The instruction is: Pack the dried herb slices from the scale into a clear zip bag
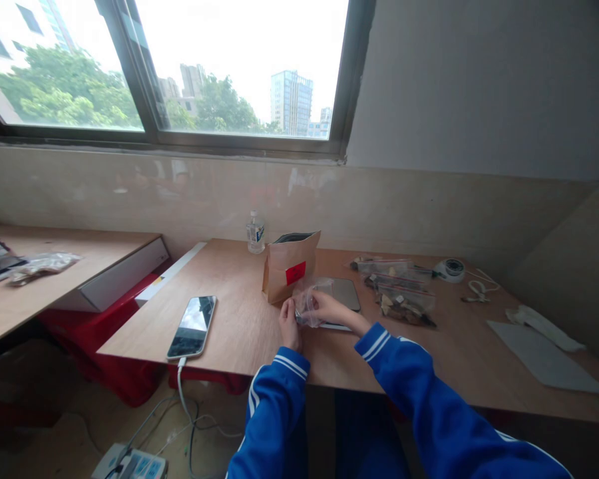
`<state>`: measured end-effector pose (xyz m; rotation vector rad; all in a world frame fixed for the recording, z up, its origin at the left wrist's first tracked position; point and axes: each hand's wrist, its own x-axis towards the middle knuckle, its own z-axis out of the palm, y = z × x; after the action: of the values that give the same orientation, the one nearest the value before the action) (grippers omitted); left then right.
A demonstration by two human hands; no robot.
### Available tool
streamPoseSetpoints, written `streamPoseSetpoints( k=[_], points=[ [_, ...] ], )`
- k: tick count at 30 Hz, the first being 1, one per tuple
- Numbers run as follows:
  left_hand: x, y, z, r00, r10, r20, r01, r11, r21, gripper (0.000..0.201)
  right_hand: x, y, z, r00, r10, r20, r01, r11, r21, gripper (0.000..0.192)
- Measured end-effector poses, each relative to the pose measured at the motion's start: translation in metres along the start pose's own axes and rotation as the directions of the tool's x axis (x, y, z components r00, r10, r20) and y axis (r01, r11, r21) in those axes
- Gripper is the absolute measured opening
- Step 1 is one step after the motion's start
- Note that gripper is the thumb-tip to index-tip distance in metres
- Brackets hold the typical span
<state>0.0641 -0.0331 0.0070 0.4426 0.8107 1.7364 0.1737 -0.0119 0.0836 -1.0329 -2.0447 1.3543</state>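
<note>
Between my two hands is a clear plastic bag [309, 301], held just in front of an upright brown paper pouch with a red label [279, 266]. My left hand [290, 326] pinches the bag's left edge with closed fingers. From the right, my right hand [329, 307] reaches to the bag, its fingers bent around or partly inside the plastic; I cannot tell which. What the bag contains is too small to make out. Partly under my right hand and the bag lies a flat silver-topped scale [348, 293].
Several clear zip bags of brownish dried pieces [404, 303] lie to the right. Beyond them are a white round device [450, 269], a cable and a pale sheet [544, 356]. A phone [192, 329] on a charging cable lies left. A plastic bottle [255, 233] stands behind.
</note>
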Motion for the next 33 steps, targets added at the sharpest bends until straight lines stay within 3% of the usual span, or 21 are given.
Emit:
streamPoseSetpoints(
  k=[5, 8, 11, 16, 25, 33],
  points=[
    [0.0, -0.001, 0.0, 0.997, 0.071, -0.007, -0.07, 0.997, 0.039, 0.037, -0.004, -0.007, 0.01, 0.994, -0.11, -0.019, 0.107, 0.988, -0.113, 0.031],
    [0.002, -0.003, -0.002, 0.994, 0.104, -0.01, -0.104, 0.993, 0.06, 0.035, -0.004, -0.011, 0.017, 0.994, -0.059, -0.089, 0.043, 0.985, -0.169, 0.029],
    [0.003, -0.004, -0.004, 0.995, 0.092, -0.036, -0.09, 0.994, 0.055, 0.033, -0.001, -0.01, 0.024, 0.985, 0.02, -0.171, -0.041, 0.992, -0.118, 0.028],
    [0.004, -0.003, -0.004, 0.991, 0.116, -0.064, -0.113, 0.993, 0.043, 0.03, 0.003, -0.007, 0.034, 0.984, 0.074, -0.16, -0.087, 0.994, -0.073, 0.032],
    [0.004, -0.004, -0.004, 0.987, 0.145, -0.062, -0.145, 0.989, 0.014, 0.024, 0.003, -0.021, 0.035, 0.977, 0.025, -0.21, -0.075, 0.97, -0.233, 0.013],
    [0.002, 0.0, -0.001, 0.999, 0.035, -0.035, -0.036, 0.999, -0.028, 0.022, -0.001, -0.015, 0.022, 0.982, 0.113, -0.15, -0.112, 0.994, 0.021, 0.024]
  ],
)
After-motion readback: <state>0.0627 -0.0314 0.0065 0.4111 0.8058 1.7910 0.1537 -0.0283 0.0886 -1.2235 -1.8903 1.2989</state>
